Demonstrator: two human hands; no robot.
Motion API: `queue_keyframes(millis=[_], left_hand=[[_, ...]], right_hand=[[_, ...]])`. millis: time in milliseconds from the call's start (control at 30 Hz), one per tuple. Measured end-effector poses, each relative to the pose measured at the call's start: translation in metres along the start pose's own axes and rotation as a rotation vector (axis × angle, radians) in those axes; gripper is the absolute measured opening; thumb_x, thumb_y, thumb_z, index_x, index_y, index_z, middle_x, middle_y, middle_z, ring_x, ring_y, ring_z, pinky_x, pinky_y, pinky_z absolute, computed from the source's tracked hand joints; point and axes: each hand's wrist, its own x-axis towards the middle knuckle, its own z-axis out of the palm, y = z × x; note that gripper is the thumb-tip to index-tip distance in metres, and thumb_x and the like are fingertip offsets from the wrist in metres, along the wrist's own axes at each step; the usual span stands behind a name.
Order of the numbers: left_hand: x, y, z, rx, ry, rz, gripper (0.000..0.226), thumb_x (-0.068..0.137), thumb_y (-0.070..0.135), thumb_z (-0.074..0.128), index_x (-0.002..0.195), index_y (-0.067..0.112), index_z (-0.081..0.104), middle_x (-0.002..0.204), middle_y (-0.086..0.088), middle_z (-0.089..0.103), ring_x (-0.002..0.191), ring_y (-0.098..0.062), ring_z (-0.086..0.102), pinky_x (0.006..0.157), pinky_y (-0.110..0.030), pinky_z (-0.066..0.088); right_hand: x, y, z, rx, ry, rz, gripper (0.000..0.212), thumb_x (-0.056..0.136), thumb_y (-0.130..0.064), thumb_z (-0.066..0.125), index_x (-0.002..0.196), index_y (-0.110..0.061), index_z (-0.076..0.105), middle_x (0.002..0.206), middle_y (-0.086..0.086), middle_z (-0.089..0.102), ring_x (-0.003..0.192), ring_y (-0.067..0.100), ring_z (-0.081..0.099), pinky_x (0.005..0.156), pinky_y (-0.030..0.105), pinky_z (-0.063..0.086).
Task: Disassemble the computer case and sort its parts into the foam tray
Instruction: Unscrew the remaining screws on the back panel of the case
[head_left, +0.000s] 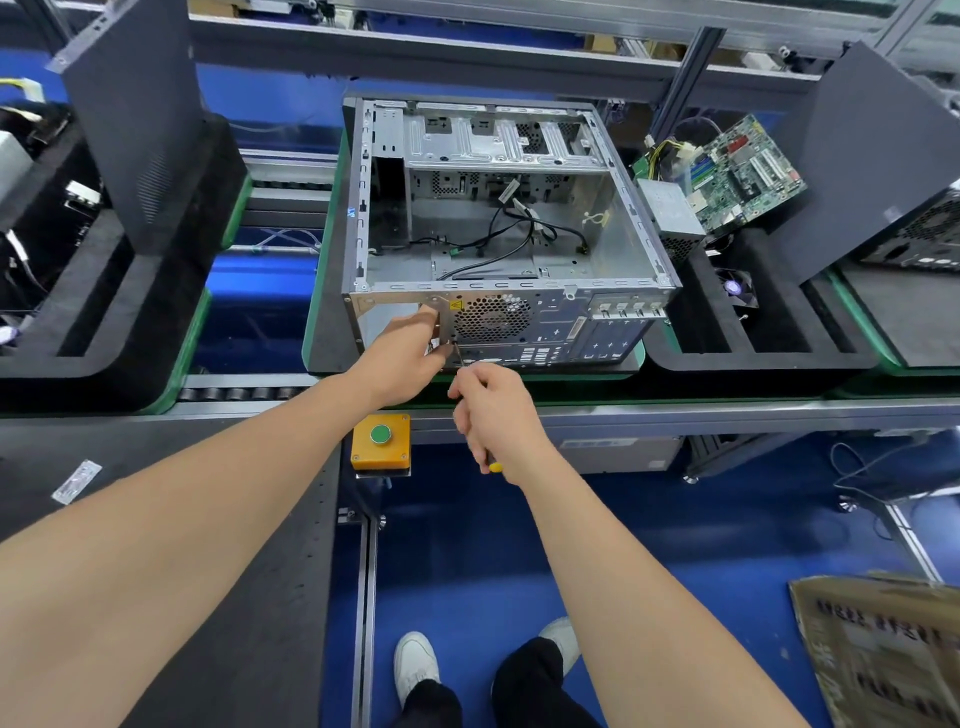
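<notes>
Two hands work at the rear panel of the computer case (498, 208), which lies on its side, open face up, on a green-edged pallet (317, 332) of the conveyor, just left of the black foam tray (753, 358). The left hand (410, 353) curls its fingers on the sheet-metal edge beside the fan grille (491, 317), bracing the case. The right hand (493, 415) is closed round a screwdriver (494, 466) whose tip meets the panel just below the left hand's fingers. A motherboard (743, 171), power supply (670, 208) and fan (732, 291) already sit in the tray. The gutted chassis is probably light yet stiff, thin steel with sharp stamped edges, and its loose cables (519, 228) could snag. It looks best held by the folded rim on two opposite sides, not by the perforated grille. Any freed screw will be small and prone to roll.
</notes>
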Motion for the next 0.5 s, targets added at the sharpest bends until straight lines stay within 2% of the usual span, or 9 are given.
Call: queue_keyframes(millis=[67,100,167,233,300,367,433,500], left_hand=[[0.001,0.000,0.001,0.012,0.001,-0.020,0.025,0.102,0.021,0.057,0.123,0.008,0.055,0.120,-0.010,0.065,0.103,-0.022,0.056,0.082,-0.026,0.038],[0.001,0.001,0.001,0.015,0.003,-0.025,0.026,0.102,0.021,0.057,0.125,0.008,0.055,0.120,-0.010,0.065,0.101,-0.019,0.054,0.082,-0.026,0.039],[0.000,0.002,0.001,0.012,0.003,-0.028,0.027,0.102,0.021,0.057,0.126,0.008,0.055,0.119,-0.008,0.064,0.098,-0.014,0.049,0.081,-0.026,0.038],[0.000,0.002,0.001,0.007,-0.001,-0.031,0.027,0.103,0.022,0.057,0.126,0.009,0.054,0.115,-0.004,0.061,0.097,-0.012,0.047,0.080,-0.025,0.038],[-0.001,0.003,0.002,0.002,0.000,-0.034,0.025,0.102,0.022,0.057,0.124,0.010,0.054,0.108,0.002,0.055,0.095,-0.012,0.046,0.077,-0.024,0.036],[-0.002,0.004,0.002,-0.011,0.007,-0.036,0.021,0.102,0.022,0.057,0.120,0.013,0.052,0.105,0.005,0.051,0.095,-0.012,0.046,0.076,-0.024,0.035],[-0.002,0.004,0.002,-0.016,0.008,-0.033,0.015,0.102,0.022,0.057,0.112,0.019,0.047,0.102,0.005,0.051,0.093,-0.013,0.046,0.074,-0.025,0.034],[-0.003,0.004,0.002,-0.021,0.004,-0.037,0.016,0.102,0.023,0.056,0.108,0.022,0.041,0.100,0.004,0.052,0.091,-0.014,0.046,0.072,-0.027,0.033]], right_hand=[[-0.003,-0.002,0.008,-0.608,0.212,-0.189,0.022,0.109,-0.026,0.044,0.092,-0.015,0.052,0.080,0.006,0.065,0.053,0.022,0.055,0.046,0.028,0.034],[-0.003,-0.001,0.014,-0.802,0.286,-0.229,0.017,0.109,-0.026,0.046,0.095,-0.018,0.051,0.082,0.003,0.063,0.061,0.024,0.055,0.051,0.031,0.032],[-0.004,0.004,0.021,-0.914,0.399,-0.256,0.014,0.110,-0.029,0.047,0.100,-0.021,0.054,0.077,-0.002,0.057,0.064,0.025,0.051,0.057,0.033,0.031],[-0.003,0.010,0.021,-0.845,0.447,-0.267,0.024,0.110,-0.036,0.045,0.093,-0.023,0.055,0.073,-0.007,0.057,0.061,0.022,0.051,0.055,0.033,0.030],[-0.001,0.007,0.016,-0.674,0.401,-0.221,0.033,0.107,-0.039,0.045,0.083,-0.022,0.058,0.071,-0.006,0.061,0.063,0.022,0.058,0.052,0.031,0.035],[0.003,-0.003,0.011,-0.374,0.279,-0.044,0.037,0.101,-0.037,0.043,0.081,-0.018,0.068,0.071,0.000,0.065,0.059,0.026,0.064,0.052,0.032,0.046],[0.006,-0.010,0.004,-0.028,0.103,0.179,0.042,0.101,-0.031,0.040,0.086,-0.012,0.074,0.066,0.005,0.062,0.044,0.025,0.056,0.050,0.031,0.045],[0.004,-0.010,-0.003,0.333,-0.065,0.290,0.036,0.105,-0.023,0.044,0.093,-0.003,0.071,0.065,0.005,0.056,0.042,0.018,0.045,0.044,0.029,0.042]])
